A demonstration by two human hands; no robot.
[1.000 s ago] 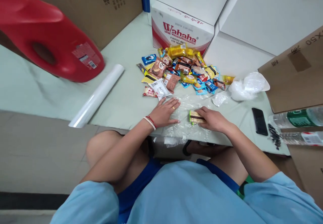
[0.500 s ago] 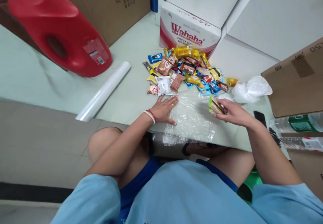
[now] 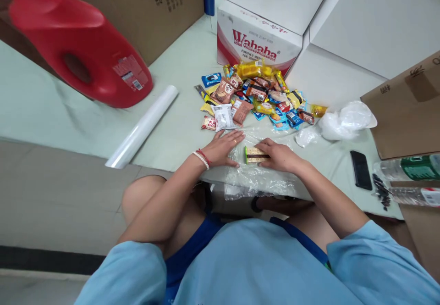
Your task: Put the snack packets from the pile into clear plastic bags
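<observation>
A sheet of clear plastic film (image 3: 250, 183) lies on the pale green tabletop and hangs over its front edge. My left hand (image 3: 223, 149) rests flat on the film's left side, fingers stretched out. In my right hand (image 3: 280, 154) is a wrapped wafer snack (image 3: 253, 155) with a green end, held low over the middle of the film; whether it touches the film I cannot tell. The fingers cover its right end. Just beyond my hands lies a heap of wrapped snacks (image 3: 257, 94) in yellow, blue, brown and white packets.
A roll of film (image 3: 142, 126) and a red jug (image 3: 92, 48) are on the left. Behind the heap stands a Wahaba-style printed white carton (image 3: 257, 43). To the right are crumpled white plastic (image 3: 347, 120), a black phone (image 3: 360, 169) and plastic bottles (image 3: 412, 168).
My right hand has moved left with the wafer snack, from the film's right edge to its middle. The phone is now fully visible. My left hand stays in place.
</observation>
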